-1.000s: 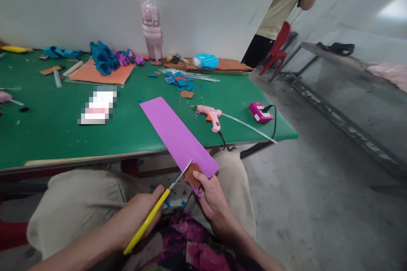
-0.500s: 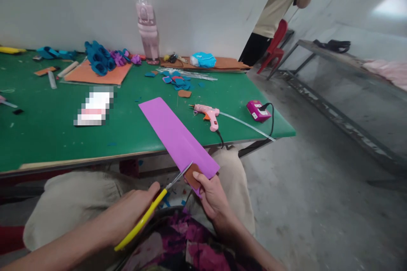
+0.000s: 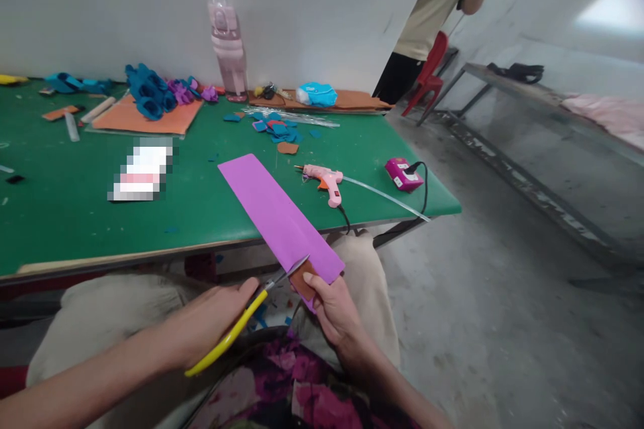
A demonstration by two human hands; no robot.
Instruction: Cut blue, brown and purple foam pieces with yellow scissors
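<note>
My left hand [image 3: 221, 315] is closed round the yellow handles of a pair of scissors [image 3: 229, 340]. The blades lie at the left edge of a long purple foam sheet [image 3: 276, 208], beside a small brown piece [image 3: 303, 279] laid on it. My right hand [image 3: 337, 305] pinches the brown piece and the sheet together, thumb on top; its other fingers are mostly hidden underneath. The sheet's far end reaches over the green table. Whether the blades have cut in, I cannot tell.
On the green table [image 3: 65, 228] lie a pink glue gun [image 3: 327, 181] with a cord, a magenta power block [image 3: 404, 174], blue scraps [image 3: 279, 129], an orange sheet [image 3: 171, 122] and a blurred-out white object [image 3: 143, 167]. A pink bottle [image 3: 229, 50] stands behind. A person [image 3: 433, 7] stands back right.
The scissors have moved slightly forward along the brown piece's edge, and their blades look wider apart. My right hand keeps its grip. The whole view has shifted a little.
</note>
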